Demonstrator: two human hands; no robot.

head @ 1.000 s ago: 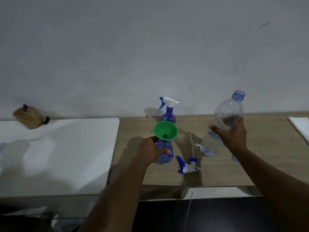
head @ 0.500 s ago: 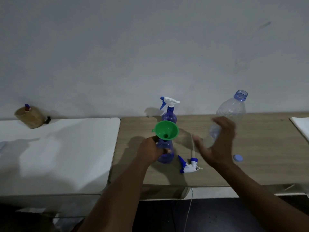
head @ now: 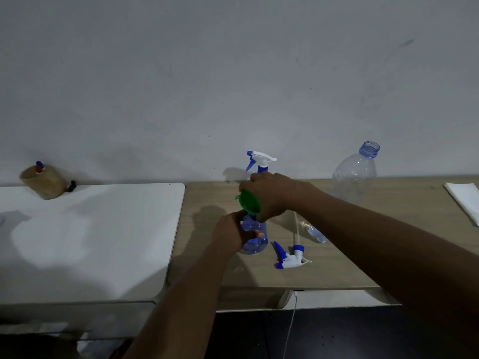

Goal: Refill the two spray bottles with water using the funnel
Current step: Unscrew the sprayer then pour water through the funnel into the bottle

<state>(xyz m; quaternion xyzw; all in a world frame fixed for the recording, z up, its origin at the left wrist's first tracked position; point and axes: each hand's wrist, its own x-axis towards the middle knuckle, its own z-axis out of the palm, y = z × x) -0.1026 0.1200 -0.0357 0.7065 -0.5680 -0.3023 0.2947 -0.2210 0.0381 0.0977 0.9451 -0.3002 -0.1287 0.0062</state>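
On the wooden table [head: 337, 265] stands a blue spray bottle [head: 255, 239] with no head on it, and my left hand [head: 230, 235] grips its body. A green funnel [head: 248, 202] sits tilted at its neck, held by my right hand [head: 272, 195] from above. The bottle's loose spray head [head: 290, 256] lies on the table just to the right. A second spray bottle [head: 260, 164] with its head on stands behind, mostly hidden by my right hand. The clear water bottle [head: 355, 174], uncapped, stands at the back right.
A white table [head: 85, 242] adjoins on the left, with a tan container [head: 42, 181] at its back corner. A folded white cloth [head: 464, 200] lies at the far right. A thin white cable [head: 291, 322] hangs off the front edge.
My right hand let go of the water bottle, which now stands on the table, and moved left onto the funnel. The funnel now tilts. My left hand still grips the bottle.
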